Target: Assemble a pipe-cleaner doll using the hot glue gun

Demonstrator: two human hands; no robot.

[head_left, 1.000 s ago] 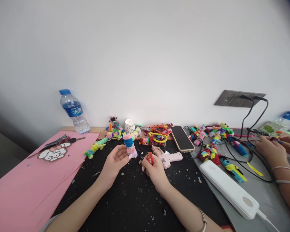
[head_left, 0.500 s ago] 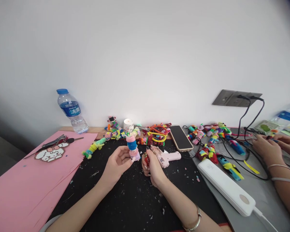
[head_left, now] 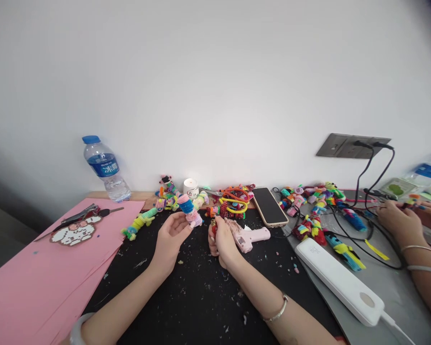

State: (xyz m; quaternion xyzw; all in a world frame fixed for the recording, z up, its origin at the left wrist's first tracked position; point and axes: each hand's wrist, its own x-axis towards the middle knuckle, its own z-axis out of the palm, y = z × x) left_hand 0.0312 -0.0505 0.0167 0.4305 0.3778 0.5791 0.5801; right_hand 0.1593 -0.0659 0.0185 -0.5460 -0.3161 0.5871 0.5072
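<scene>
A: What is counted, from the biggest down?
B: One stack of pink paper (head_left: 39, 273) is laid at the left, one white power strip (head_left: 339, 280) on the right, and one water bottle (head_left: 106, 167) is stood by the wall. One phone (head_left: 270, 206) is laid face up, with one pink glue gun (head_left: 251, 235) just beside it. Two black cables (head_left: 357, 189) are plugged into one wall socket (head_left: 345, 146).
A: And the hands?
B: Two are seen in the middle. The left hand (head_left: 170, 239) is closed by its fingertips on one pink-and-blue fuzzy figure (head_left: 187, 209), held slightly tilted above the mat. The right hand (head_left: 222, 242) is clenched around one small red piece (head_left: 214, 225), just beside the glue gun's nozzle. A co-worker's hand (head_left: 398, 223) is seen at the right edge; its grip cannot be told.
A: Smaller things?
B: One bead picture (head_left: 75, 232) is laid on the paper and one small white jar (head_left: 191, 188) is set by the wall; the loose fuzzy figures (head_left: 316, 206) are too many and tangled to be counted.
A: The surface and the room?
B: A black mat (head_left: 201, 297), strewn with scraps, is spread on the desk, a grey mat (head_left: 398, 287) beside it. A plain white wall (head_left: 215, 72) is seen behind
</scene>
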